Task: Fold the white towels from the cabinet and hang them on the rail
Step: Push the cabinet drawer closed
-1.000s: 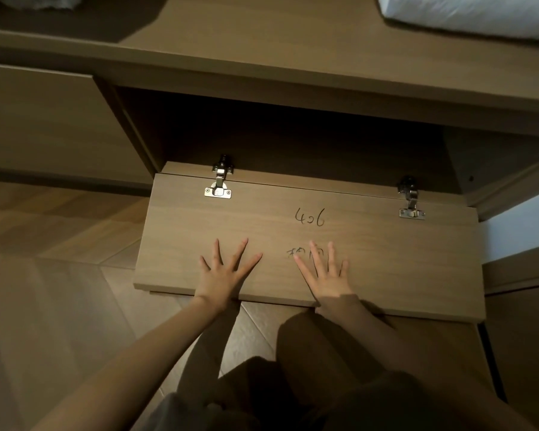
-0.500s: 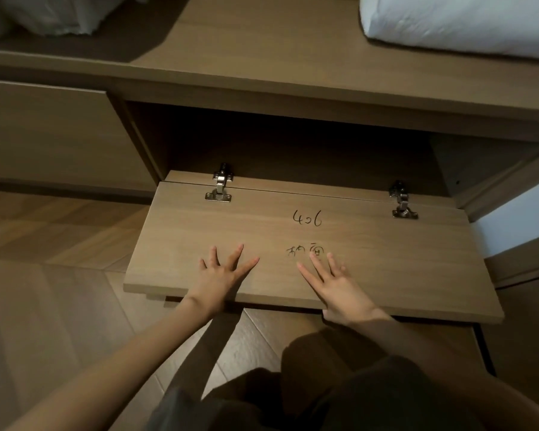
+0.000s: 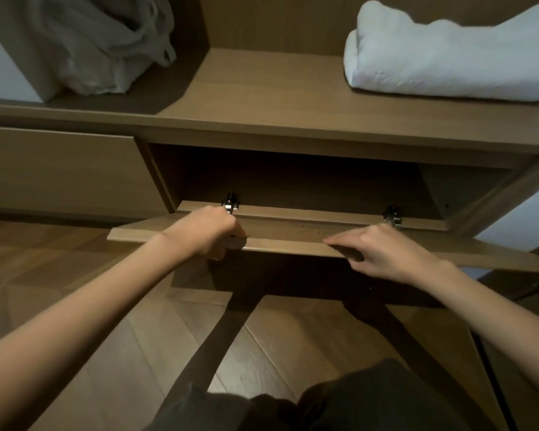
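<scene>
Your left hand (image 3: 206, 234) curls its fingers round the front edge of the drop-down cabinet door (image 3: 293, 236), close to the left hinge (image 3: 231, 204), and your right hand (image 3: 383, 253) grips the same edge further right, fingers bent over the top. The door shows almost edge-on, with the dark open compartment (image 3: 293, 181) behind it and wooden floor (image 3: 75, 275) beneath. On the shelf (image 3: 262, 98) above, a folded white towel (image 3: 448, 63) lies at the right, well apart from a crumpled pale cloth (image 3: 106, 48) at the left.

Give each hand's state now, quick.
Left hand: closed, gripping the cabinet door by its front edge.
Right hand: closed, pinching that same edge.
</scene>
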Tool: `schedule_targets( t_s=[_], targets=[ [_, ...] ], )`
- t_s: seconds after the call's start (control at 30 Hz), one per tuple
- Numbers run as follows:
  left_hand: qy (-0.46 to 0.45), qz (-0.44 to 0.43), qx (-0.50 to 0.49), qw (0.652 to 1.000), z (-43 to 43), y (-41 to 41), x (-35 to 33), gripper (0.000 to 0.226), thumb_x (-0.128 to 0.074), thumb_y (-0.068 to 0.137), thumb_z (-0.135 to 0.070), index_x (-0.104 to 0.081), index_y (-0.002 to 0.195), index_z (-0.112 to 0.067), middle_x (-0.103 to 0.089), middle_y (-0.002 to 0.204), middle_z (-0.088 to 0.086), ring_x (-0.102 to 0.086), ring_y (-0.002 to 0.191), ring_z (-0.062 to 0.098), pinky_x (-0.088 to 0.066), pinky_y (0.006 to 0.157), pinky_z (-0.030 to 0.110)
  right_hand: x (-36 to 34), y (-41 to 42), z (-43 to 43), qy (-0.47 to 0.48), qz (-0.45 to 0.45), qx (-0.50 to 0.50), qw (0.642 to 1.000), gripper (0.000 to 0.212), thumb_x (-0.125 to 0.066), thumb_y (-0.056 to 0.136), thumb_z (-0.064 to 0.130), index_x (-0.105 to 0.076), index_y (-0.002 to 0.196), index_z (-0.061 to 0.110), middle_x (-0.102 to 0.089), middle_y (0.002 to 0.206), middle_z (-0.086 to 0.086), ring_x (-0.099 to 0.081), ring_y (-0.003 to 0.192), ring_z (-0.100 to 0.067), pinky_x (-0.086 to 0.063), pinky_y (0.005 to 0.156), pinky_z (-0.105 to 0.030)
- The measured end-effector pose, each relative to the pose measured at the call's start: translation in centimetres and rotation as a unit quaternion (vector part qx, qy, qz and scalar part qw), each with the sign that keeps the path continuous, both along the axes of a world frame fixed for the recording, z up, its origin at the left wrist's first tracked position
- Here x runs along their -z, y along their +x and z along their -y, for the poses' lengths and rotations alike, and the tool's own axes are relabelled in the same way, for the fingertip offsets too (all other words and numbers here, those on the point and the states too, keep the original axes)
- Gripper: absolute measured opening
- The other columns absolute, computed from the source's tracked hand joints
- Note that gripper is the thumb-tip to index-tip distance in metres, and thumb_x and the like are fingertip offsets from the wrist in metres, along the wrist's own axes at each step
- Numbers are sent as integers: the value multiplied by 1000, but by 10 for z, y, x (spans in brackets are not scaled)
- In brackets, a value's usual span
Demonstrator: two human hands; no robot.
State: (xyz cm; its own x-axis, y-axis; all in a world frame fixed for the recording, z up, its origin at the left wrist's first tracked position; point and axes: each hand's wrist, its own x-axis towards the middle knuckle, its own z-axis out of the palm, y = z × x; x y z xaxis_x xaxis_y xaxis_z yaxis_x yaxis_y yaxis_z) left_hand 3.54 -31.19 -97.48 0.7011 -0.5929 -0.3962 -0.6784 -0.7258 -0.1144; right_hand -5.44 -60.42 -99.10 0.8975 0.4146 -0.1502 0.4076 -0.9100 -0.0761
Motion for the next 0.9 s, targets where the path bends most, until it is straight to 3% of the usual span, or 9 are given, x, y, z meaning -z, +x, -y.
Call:
schedule_targets(
  t_s=[0.13,0.2,0.27,0.37,0.47,0.57,0.67,0.9],
  targets=[
    [-87,128,25,988,-5,15,-19,55,-61,91,-22,-42,141,-36,-53,137,-4,-51,124,17,-46,91,28,-17,15,13,23,149,-14,988,59,-79,76,12,-58,130,22,-49,145,0,-45,134,-19,-53,95,-42],
    [-172,205,68,961,-10,27,-19,69,-73,83,-23,-40,143,-30,-44,147,0,-41,136,22,-39,104,37,-25,28,15,-30,211,-6,977,73,-83,69,18,-53,136,19,-38,153,-4,-29,144,-24,-36,111,-49],
    [-214,251,58,942,-11,39,-17,82,-78,76,-24,-36,147,-23,-32,154,5,-29,142,29,-28,112,46,-33,42,17,-61,248,26,967,89,-85,68,26,-42,145,18,-25,158,-8,-15,148,-27,-18,118,-53],
    [-236,275,1,932,-1,57,-22,88,-74,80,-29,-23,152,-22,-19,159,9,-17,145,36,-20,116,48,-40,64,21,-67,263,97,957,104,-84,69,37,-24,153,18,-13,161,-12,-4,149,-30,-8,119,-55],
    [-239,273,-34,931,10,75,-26,91,-71,83,-30,-14,153,-24,-13,160,7,-11,146,36,-15,118,47,-44,87,26,-76,242,135,958,106,-78,75,44,-13,155,18,-8,161,-12,-1,149,-29,-2,120,-52],
    [-247,256,-59,933,14,94,-26,89,-71,84,-25,-16,153,-25,-18,159,6,-14,145,37,-14,119,48,-47,105,30,-66,218,155,961,97,-71,82,45,-12,155,18,-12,161,-10,-8,149,-27,-4,121,-50],
    [-251,242,-77,934,17,107,-25,83,-70,85,-22,-21,152,-25,-23,158,3,-20,144,36,-16,118,47,-47,116,32,-44,202,172,963,88,-68,86,42,-16,154,20,-20,160,-6,-19,147,-26,-15,119,-44],
    [-334,328,-49,883,17,115,-3,68,-72,81,-8,-44,142,-20,-50,143,7,-43,132,34,-33,111,51,-33,119,28,-5,286,202,937,73,-71,86,36,-36,149,26,-41,151,1,-38,139,-25,-40,106,-42]
  ],
)
